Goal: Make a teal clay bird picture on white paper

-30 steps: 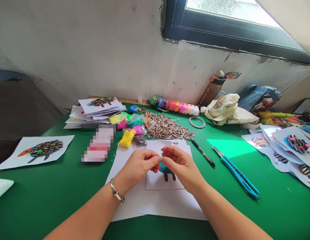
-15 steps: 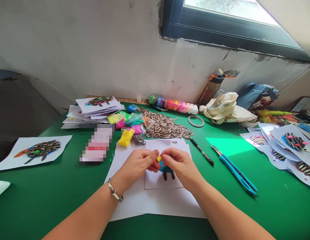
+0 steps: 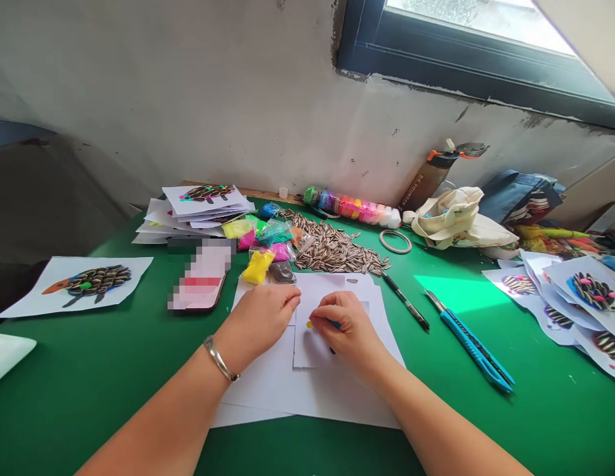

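My right hand [image 3: 349, 327] is low over a small white card [image 3: 307, 354], its fingers pinched on a bit of yellow modelling clay [image 3: 309, 324]. It covers most of the blue clay shape on the card; a dark tip shows below the fingers. To the left, my left hand [image 3: 267, 317] hovers over the white sheets [image 3: 257, 390], apart from the right hand. Its thumb and fingers are pressed together, and whatever may be in them is hidden. Just behind it lies a bag of yellow clay [image 3: 258, 266].
Sunflower seeds [image 3: 337, 244] are heaped behind the sheets, beside several clay bags. A black pen [image 3: 406, 303] and a blue utility knife [image 3: 473, 344], blade out, lie to the right. A phone [image 3: 201, 277] and a seed-covered picture [image 3: 89, 287] are on the left.
My hands have parted from around the yellow clay. The right has lowered to the card with the yellow bit, and the left has drawn away leftward. The camera view has shifted slightly.
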The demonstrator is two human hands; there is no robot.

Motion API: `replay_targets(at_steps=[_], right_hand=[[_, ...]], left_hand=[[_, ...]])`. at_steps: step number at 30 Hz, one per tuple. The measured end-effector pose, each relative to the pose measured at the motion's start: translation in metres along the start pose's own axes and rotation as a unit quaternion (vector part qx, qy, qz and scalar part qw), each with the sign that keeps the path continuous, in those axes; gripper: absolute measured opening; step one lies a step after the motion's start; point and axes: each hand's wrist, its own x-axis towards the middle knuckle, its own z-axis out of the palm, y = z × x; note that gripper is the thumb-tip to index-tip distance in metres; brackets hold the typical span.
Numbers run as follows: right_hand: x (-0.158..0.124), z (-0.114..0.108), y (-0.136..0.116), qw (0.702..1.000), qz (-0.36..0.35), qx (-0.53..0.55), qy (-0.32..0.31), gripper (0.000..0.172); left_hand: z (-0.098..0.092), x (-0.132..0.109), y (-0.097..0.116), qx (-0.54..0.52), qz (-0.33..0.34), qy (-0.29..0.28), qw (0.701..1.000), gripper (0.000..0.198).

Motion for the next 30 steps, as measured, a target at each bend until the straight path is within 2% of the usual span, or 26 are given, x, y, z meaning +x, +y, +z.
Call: replay_targets(at_steps=[5,11,16,20,25,30], right_hand=[[-0.001,0.008,0.007,0.997,-0.038,-0.066,0.013,0.019],[0.0,0.012,0.01,0.994,-0.038,-0.097,0.019,0.015],[0.0,0.003,0.008,0.997,-0.037,-0.067,0.013,0.013],[-0.005,-0.01,0.008,0.997,-0.054,-0.052,0.0,0.019],[-0.016,-0.013,0.008,0.989,-0.1,-0.108,-0.019,0.028],[-0.017,-0.011,0.002,0.98,-0.108,-0.165,-0.009,0.026]], left_hand=[[-0.002,-0.004,0.0,0.067,0.023,-0.072,0.995,0.026],[0.002,-0.008,-0.001,0.137,0.113,-0.147,0.973,0.029],[0.007,-0.011,-0.002,0.167,0.125,-0.149,0.967,0.03],[0.009,-0.012,0.001,0.2,0.123,-0.153,0.96,0.031],[0.008,-0.014,0.006,0.222,0.111,-0.16,0.955,0.028],[0.009,-0.016,0.005,0.228,0.111,-0.162,0.954,0.028]])
